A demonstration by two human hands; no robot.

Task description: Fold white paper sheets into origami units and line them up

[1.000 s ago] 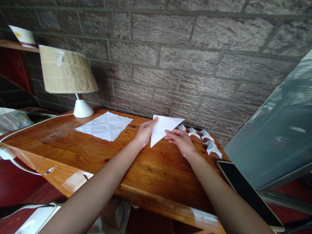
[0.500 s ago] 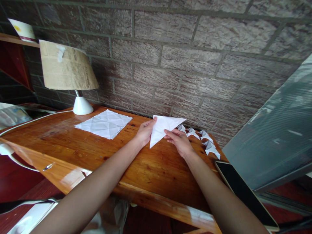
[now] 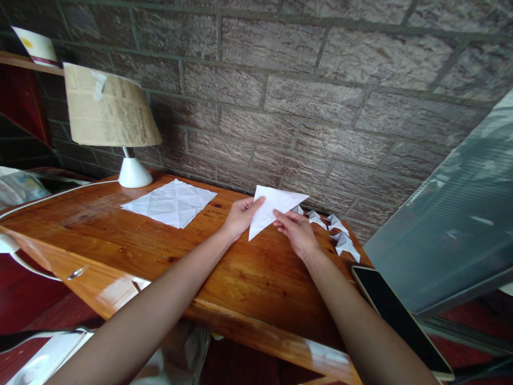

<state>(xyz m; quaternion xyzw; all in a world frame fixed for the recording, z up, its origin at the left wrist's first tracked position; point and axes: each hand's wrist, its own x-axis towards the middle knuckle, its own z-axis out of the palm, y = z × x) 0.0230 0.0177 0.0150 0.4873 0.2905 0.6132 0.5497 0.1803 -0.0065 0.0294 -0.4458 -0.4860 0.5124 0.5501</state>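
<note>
A white paper folded into a triangle (image 3: 273, 206) is held just above the wooden table (image 3: 140, 240), near its far edge. My left hand (image 3: 239, 217) pinches the triangle's left side, thumb on top. My right hand (image 3: 295, 231) pinches its lower right edge with the fingertips. Both hands are closed on the paper. The triangle's long point hangs down between my hands.
A creased white sheet (image 3: 170, 202) lies flat at the left. Several small folded paper pieces (image 3: 339, 238) lie to the right of my hands. A lamp (image 3: 116, 123) stands at the back left, a dark phone (image 3: 395, 315) at the right edge, a brick wall behind.
The triangle has tilted and lifted slightly, and both hands have shifted their pinch along its edges. The view has drifted a little.
</note>
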